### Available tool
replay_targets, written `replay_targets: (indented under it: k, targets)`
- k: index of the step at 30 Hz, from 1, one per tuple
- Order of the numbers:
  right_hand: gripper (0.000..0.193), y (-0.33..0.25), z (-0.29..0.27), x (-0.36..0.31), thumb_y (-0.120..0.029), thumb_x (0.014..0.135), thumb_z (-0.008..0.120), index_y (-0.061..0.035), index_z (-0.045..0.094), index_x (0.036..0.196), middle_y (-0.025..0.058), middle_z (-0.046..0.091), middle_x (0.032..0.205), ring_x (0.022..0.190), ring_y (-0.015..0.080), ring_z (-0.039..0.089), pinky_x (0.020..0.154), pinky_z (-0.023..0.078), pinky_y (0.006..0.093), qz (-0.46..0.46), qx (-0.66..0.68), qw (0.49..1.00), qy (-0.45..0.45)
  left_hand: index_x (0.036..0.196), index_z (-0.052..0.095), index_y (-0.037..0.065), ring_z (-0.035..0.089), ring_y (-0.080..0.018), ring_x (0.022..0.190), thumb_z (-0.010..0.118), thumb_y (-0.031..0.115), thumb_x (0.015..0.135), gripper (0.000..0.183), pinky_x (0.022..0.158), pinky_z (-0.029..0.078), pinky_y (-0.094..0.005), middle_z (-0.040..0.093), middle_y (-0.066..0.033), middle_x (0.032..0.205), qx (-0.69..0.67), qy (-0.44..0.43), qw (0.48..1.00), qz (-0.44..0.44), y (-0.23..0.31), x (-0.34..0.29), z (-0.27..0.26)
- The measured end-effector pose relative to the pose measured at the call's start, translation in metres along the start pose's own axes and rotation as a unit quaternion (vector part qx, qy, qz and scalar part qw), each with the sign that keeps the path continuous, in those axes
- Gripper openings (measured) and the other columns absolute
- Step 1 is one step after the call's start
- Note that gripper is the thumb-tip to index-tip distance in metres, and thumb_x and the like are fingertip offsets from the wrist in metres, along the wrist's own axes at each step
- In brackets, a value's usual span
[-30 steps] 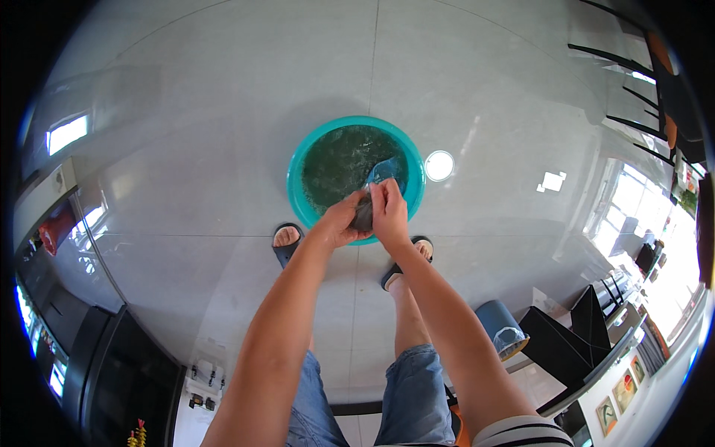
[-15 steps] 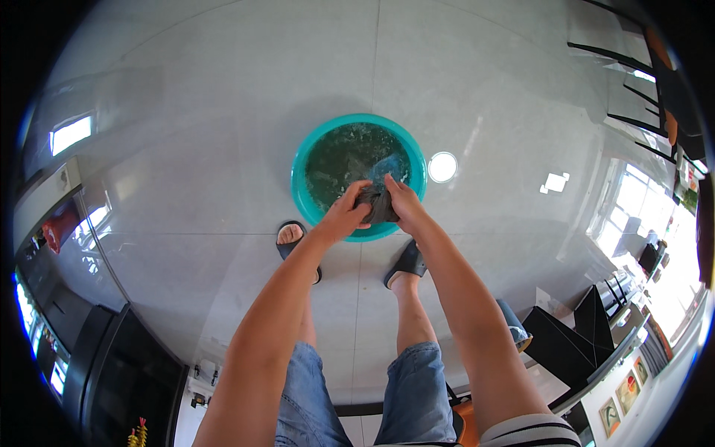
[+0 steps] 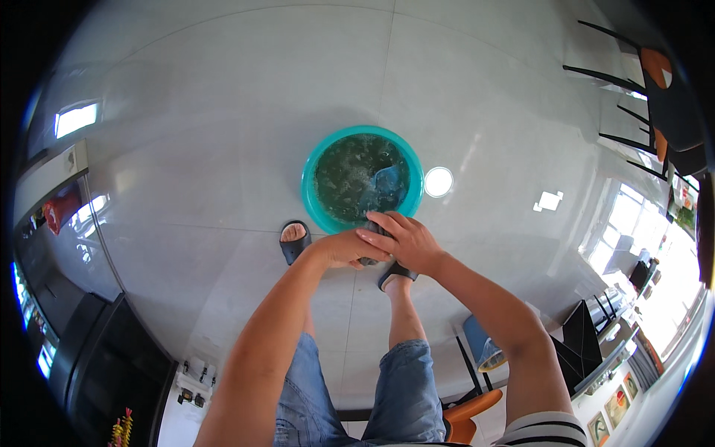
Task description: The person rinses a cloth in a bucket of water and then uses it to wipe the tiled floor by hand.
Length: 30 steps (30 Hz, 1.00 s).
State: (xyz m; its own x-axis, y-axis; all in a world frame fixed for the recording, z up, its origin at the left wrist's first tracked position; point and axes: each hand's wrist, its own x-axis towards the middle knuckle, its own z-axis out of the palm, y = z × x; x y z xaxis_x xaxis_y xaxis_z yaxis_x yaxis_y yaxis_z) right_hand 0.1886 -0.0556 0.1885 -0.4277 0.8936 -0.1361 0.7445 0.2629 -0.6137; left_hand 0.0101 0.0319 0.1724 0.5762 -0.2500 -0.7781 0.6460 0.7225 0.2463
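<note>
A round teal basin (image 3: pixel 307 186) stands on the floor in front of my feet, holding dark, sudsy water. In the water, toward its right side, lies a blue piece of cloth (image 3: pixel 388 179). My left hand (image 3: pixel 350 249) and my right hand (image 3: pixel 408 243) are close together over the basin's near rim. Both are closed around a bunched dark grey cloth (image 3: pixel 368 261), which shows only in small patches between and below the fingers. The right hand overlaps the fingertips of the left.
My sandalled feet (image 3: pixel 293 233) are just on the near side of the basin. Grey tiles (image 3: pixel 223 149) surround it. Black-legged chairs (image 3: pixel 655 112) stand at the far right, an orange seat (image 3: pixel 473 406) is close by my right leg, and a black cabinet (image 3: pixel 123 372) is at the lower left.
Both hands have come nearer to me, from over the water to the near rim, and closer together. The grey cloth is now more tightly bunched and mostly covered by the fingers.
</note>
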Motion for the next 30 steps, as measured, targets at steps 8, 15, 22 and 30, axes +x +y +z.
replay_targets:
  k: [8,15,22,30]
  targets:
    - [0.012,0.014,0.036,0.059,-0.014,0.078,0.067,-0.0096,0.064,0.089,0.0111,0.072,0.085,0.079,0.0225,0.072,0.059,0.056,0.0353,0.141,-0.112,0.962,-0.208,0.095,0.059,0.006,0.066,-0.0294,0.077,0.074,0.029,0.078,0.032,0.066,0.051,-0.044,0.068,-0.0153,0.083,0.337,0.262,0.9,0.092,-0.012,0.04,-0.017]
    - [0.024,0.051,0.038,0.062,-0.018,0.073,0.071,-0.0026,0.072,0.092,0.0144,0.072,0.083,0.077,0.0305,0.071,0.064,0.055,0.0391,0.247,0.095,0.93,-0.254,0.114,0.048,0.011,0.066,-0.0405,0.091,0.065,0.013,0.083,0.035,0.071,0.053,-0.0518,0.068,-0.0157,0.101,0.452,0.378,0.789,0.173,-0.004,0.055,-0.017]
    - [0.046,0.06,0.032,0.042,-0.026,0.071,0.08,-0.0029,0.064,0.108,0.0098,0.066,0.07,0.071,0.0286,0.068,0.062,0.052,0.0351,0.402,0.356,0.801,-0.263,0.103,0.058,0.008,0.066,-0.0388,0.09,0.069,0.009,0.077,0.028,0.074,0.052,-0.0494,0.067,-0.0118,0.102,0.458,0.366,0.766,0.265,-0.008,0.048,-0.012]
    - [0.09,-0.016,-0.015,-0.011,-0.013,0.075,0.077,-0.0293,0.03,0.15,0.0125,0.034,0.152,0.124,0.031,0.054,0.082,0.058,0.0382,0.185,0.067,0.98,-0.02,0.094,0.065,0.01,0.054,-0.0098,0.07,0.072,0.017,0.084,0.014,0.051,0.039,-0.0242,0.056,-0.0001,0.077,-0.059,0.114,0.992,0.003,-0.006,-0.005,-0.009]
